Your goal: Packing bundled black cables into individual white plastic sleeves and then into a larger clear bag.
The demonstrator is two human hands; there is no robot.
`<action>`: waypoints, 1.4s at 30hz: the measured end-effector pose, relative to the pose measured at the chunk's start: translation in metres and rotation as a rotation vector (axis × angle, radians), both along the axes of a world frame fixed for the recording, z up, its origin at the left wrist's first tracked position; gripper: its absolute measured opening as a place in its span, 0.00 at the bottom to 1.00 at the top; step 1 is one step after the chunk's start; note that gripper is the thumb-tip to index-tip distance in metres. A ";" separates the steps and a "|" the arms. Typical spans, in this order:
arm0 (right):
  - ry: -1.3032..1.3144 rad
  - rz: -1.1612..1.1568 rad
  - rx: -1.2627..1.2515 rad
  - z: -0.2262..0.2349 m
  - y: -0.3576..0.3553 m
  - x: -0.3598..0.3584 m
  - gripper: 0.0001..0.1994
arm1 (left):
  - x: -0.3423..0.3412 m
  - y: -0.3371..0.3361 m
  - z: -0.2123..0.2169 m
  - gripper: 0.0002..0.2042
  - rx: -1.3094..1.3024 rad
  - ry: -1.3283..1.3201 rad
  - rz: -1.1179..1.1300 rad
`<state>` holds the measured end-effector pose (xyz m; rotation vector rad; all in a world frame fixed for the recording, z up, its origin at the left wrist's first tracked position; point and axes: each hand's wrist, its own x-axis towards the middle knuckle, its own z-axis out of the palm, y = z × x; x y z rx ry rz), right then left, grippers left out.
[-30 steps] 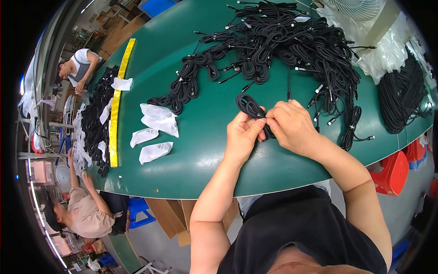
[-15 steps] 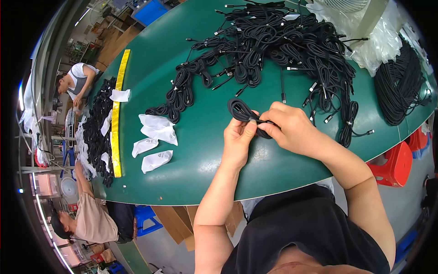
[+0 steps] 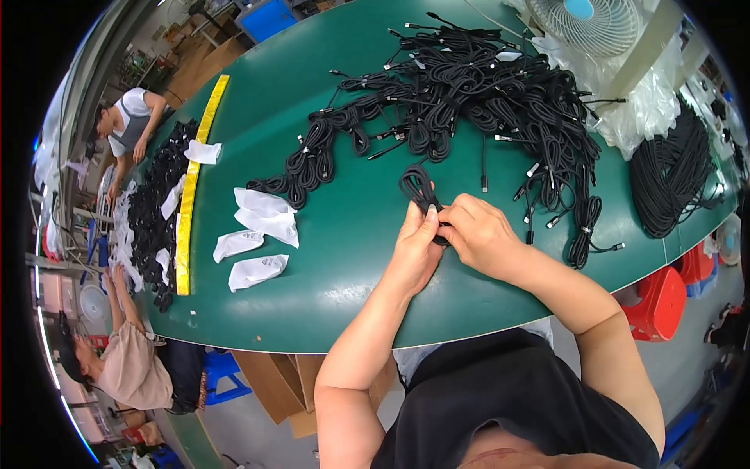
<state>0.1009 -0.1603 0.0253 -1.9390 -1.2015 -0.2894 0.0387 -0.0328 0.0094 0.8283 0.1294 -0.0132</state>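
Note:
A coiled black cable point(image 3: 416, 184) is held above the green table, its looped end pointing away from me. My left hand point(image 3: 418, 242) grips the bundle around its middle, thumb pressed on top. Against the same bundle, my right hand point(image 3: 475, 232) pinches with thumb and fingers at the near part of the coil. What exactly its fingertips hold is partly hidden. Beyond my hands lies a large heap of bundled black cables point(image 3: 461, 86) with metal-tipped plugs. Several white pouches point(image 3: 259, 271) rest on the table left of my hands.
A yellow strip point(image 3: 187, 211) divides the green table point(image 3: 336, 234); past it lie more black cables point(image 3: 152, 207), where two people work. A thick loose cable coil point(image 3: 670, 176), clear plastic bags point(image 3: 637, 117) and a fan point(image 3: 586, 23) are at right. Red stools point(image 3: 658, 305) stand beyond the edge.
My right hand has closed in on the bundle beside my left hand, its forearm lower in view. The cable's loop now stands more upright. The whole view has shifted slightly.

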 end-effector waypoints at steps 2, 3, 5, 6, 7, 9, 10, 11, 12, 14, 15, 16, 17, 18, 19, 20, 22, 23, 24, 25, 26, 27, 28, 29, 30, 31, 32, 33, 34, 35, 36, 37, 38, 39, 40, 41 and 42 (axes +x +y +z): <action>0.039 -0.002 0.002 -0.002 0.003 -0.003 0.08 | 0.000 -0.002 -0.003 0.23 -0.014 -0.012 0.014; 0.085 -0.012 0.015 -0.001 0.004 -0.004 0.08 | 0.000 -0.002 -0.004 0.22 -0.016 -0.017 0.021; 0.122 0.030 -0.017 0.004 0.005 -0.004 0.09 | -0.001 0.002 -0.006 0.22 -0.059 -0.036 0.025; 0.169 0.062 -0.039 0.008 0.004 -0.002 0.09 | 0.000 0.003 -0.005 0.22 -0.089 -0.044 0.018; 0.153 0.074 -0.051 0.013 0.003 0.001 0.09 | 0.000 0.004 -0.003 0.22 -0.100 -0.061 0.031; 0.438 0.169 0.087 0.022 0.000 0.012 0.11 | 0.000 0.009 0.000 0.23 -0.014 -0.048 0.040; 0.297 0.052 0.078 0.025 0.000 0.019 0.13 | 0.000 0.011 0.001 0.23 0.029 -0.040 0.045; 0.418 -0.062 0.090 0.029 0.001 0.022 0.13 | 0.000 0.012 0.002 0.23 0.022 -0.054 0.058; 0.525 -0.078 0.120 0.031 0.003 0.023 0.13 | 0.000 0.011 0.003 0.23 0.169 -0.021 -0.060; 0.687 -0.028 0.110 0.031 0.010 0.026 0.14 | -0.001 0.010 0.005 0.23 0.310 0.005 -0.167; 0.742 0.033 0.071 0.029 0.013 0.027 0.14 | -0.002 0.010 0.008 0.21 0.329 -0.011 -0.186; 0.679 0.000 0.007 0.030 0.017 0.032 0.14 | -0.004 0.010 0.012 0.19 0.350 -0.026 -0.206; 0.691 0.004 -0.039 0.033 0.022 0.041 0.15 | -0.005 0.011 0.015 0.17 0.371 -0.040 -0.225; 0.793 0.022 -0.050 0.038 0.029 0.049 0.16 | -0.004 0.014 0.019 0.13 0.329 -0.077 -0.121; 0.891 0.037 -0.058 0.045 0.036 0.058 0.17 | -0.003 0.019 0.024 0.11 0.254 -0.053 -0.017; 0.928 0.134 0.045 0.046 0.047 0.065 0.20 | 0.000 0.025 0.022 0.11 0.151 -0.097 0.077; 0.906 0.048 0.056 0.047 0.076 0.076 0.21 | 0.004 0.042 0.018 0.10 -0.068 -0.162 0.303; 0.823 0.009 -0.012 0.044 0.089 0.084 0.20 | 0.005 0.051 0.016 0.11 -0.195 -0.211 0.461; 0.702 -0.012 -0.078 0.037 0.102 0.092 0.20 | 0.008 0.058 0.020 0.13 -0.339 -0.224 0.580; 0.580 -0.031 -0.141 0.029 0.115 0.097 0.19 | 0.008 0.063 0.025 0.16 -0.482 -0.238 0.699; 0.425 -0.081 -0.140 0.018 0.131 0.102 0.18 | 0.006 0.064 0.028 0.16 -0.476 -0.246 0.701; 0.269 -0.126 -0.179 0.009 0.144 0.104 0.19 | 0.005 0.066 0.030 0.18 -0.516 -0.205 0.721; 0.244 -0.168 -0.236 0.001 0.156 0.106 0.19 | 0.006 0.066 0.033 0.21 -0.557 -0.166 0.734; 0.219 -0.212 -0.292 -0.005 0.164 0.110 0.20 | 0.008 0.066 0.029 0.21 -0.553 -0.174 0.727; 0.246 -0.247 -0.411 -0.002 0.176 0.100 0.20 | 0.005 0.072 0.017 0.22 -0.444 -0.199 0.660; 0.271 -0.298 -0.527 0.003 0.179 0.093 0.20 | 0.005 0.073 0.010 0.23 -0.337 -0.224 0.576; 0.241 -0.366 -0.481 -0.006 0.184 0.094 0.18 | 0.006 0.075 0.005 0.20 -0.230 -0.195 0.579; 0.243 -0.363 -0.479 -0.002 0.184 0.093 0.18 | 0.005 0.076 0.003 0.20 -0.227 -0.194 0.581; 0.331 -0.342 -0.471 0.003 0.182 0.094 0.21 | 0.005 0.076 0.001 0.18 -0.186 -0.138 0.638; 0.420 -0.322 -0.462 0.007 0.178 0.095 0.26 | 0.006 0.076 0.000 0.17 -0.145 -0.081 0.692; 0.453 -0.276 -0.348 0.006 0.168 0.098 0.29 | 0.009 0.074 -0.002 0.15 -0.136 -0.041 0.707; 0.413 -0.222 -0.291 0.009 0.158 0.091 0.28 | 0.009 0.074 -0.004 0.15 -0.138 -0.035 0.715; 0.379 -0.163 -0.254 0.011 0.144 0.083 0.26 | 0.008 0.073 -0.005 0.15 -0.115 -0.005 0.663; 0.343 -0.109 -0.217 0.020 0.127 0.069 0.24 | 0.009 0.070 -0.005 0.15 -0.094 0.023 0.606; 0.252 -0.079 -0.200 0.028 0.108 0.057 0.23 | 0.012 0.065 0.001 0.13 -0.088 0.054 0.537; 0.164 -0.040 -0.181 0.033 0.092 0.043 0.22 | 0.012 0.062 0.000 0.13 -0.088 0.061 0.536; 0.069 0.011 -0.151 0.033 0.078 0.030 0.21 | 0.010 0.061 -0.003 0.12 -0.103 0.005 0.458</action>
